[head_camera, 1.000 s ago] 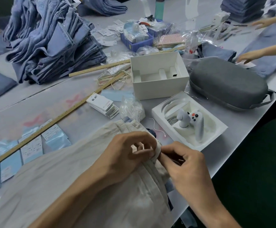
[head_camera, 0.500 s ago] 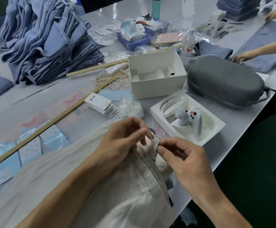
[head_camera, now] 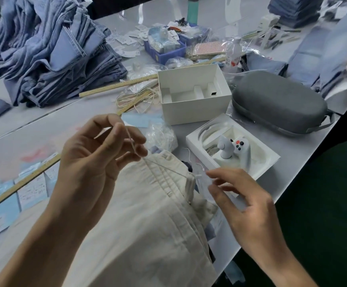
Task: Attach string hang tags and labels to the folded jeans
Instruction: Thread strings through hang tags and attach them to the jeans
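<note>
String (head_camera: 134,145) runs taut from raised left hand (head_camera: 92,154) down to cream jeans (head_camera: 147,214).

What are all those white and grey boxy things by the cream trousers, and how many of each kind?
White open box: 1
White moulded tray holding a game controller: 1
Grey zipped case: 1
Total: 3 containers

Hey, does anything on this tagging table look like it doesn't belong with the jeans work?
Yes. A white game controller sits in an open white tray right of the cream trousers, beside an empty white box and a grey zip case. None are tagging supplies.
</note>
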Motion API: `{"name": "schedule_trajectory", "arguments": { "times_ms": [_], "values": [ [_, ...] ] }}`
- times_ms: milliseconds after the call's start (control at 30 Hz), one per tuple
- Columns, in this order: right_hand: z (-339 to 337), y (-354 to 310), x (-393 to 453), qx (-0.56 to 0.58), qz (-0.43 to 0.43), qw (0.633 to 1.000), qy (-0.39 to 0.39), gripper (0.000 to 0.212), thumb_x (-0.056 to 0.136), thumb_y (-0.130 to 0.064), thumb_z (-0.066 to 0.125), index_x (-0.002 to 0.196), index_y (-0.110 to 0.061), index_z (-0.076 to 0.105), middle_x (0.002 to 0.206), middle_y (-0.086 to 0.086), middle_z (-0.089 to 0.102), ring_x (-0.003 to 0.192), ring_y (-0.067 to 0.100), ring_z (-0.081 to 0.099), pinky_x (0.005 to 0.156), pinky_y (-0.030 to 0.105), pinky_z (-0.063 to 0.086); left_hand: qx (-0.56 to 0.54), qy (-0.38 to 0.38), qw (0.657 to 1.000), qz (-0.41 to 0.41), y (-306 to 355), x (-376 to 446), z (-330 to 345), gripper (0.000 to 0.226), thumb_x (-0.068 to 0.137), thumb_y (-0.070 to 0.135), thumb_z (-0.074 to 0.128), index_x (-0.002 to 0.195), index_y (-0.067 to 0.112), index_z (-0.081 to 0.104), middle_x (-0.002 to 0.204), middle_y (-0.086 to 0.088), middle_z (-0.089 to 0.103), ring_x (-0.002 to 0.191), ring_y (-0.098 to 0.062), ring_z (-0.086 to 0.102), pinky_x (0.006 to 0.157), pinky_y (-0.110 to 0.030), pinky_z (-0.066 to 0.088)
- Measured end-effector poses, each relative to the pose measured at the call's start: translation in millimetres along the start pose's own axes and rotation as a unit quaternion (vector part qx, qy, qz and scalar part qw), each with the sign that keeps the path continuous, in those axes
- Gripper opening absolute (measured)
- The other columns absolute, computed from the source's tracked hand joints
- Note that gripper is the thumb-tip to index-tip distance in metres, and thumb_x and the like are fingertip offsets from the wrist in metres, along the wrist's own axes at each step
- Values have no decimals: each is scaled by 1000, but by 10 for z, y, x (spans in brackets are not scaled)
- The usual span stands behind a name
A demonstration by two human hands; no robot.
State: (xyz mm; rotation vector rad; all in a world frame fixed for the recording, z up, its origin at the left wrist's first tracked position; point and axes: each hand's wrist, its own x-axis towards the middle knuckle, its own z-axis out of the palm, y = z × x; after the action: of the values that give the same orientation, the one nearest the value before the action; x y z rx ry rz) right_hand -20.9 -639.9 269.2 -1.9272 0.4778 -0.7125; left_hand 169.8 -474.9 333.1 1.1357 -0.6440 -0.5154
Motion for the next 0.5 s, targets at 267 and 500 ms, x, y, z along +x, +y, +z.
{"name": "schedule_trajectory", "arguments": {
  "times_ms": [267, 500],
  "values": [
    [180, 20, 33, 66, 72, 995, -24, 22, 88, -32, 68, 110, -34, 73, 102, -18, 73, 96, 8, 69, 76, 13, 53, 46, 29, 998, 32, 4, -114, 93, 12, 85, 25, 76, 93, 17, 72, 82, -6, 72, 67, -17, 56, 61, -22, 46],
    [166, -105, 91, 86, 37, 996, 12, 7, 91, -23, 72, 92, -29, 74, 91, -7, 74, 82, 16, 70, 73, 24, 56, 119, 21, 991, 57, 47, -139, 291, 17, 80, 7, 80, 95, 15, 79, 83, -9, 77, 69, -18, 68, 63, -19, 50]
  ]
}}
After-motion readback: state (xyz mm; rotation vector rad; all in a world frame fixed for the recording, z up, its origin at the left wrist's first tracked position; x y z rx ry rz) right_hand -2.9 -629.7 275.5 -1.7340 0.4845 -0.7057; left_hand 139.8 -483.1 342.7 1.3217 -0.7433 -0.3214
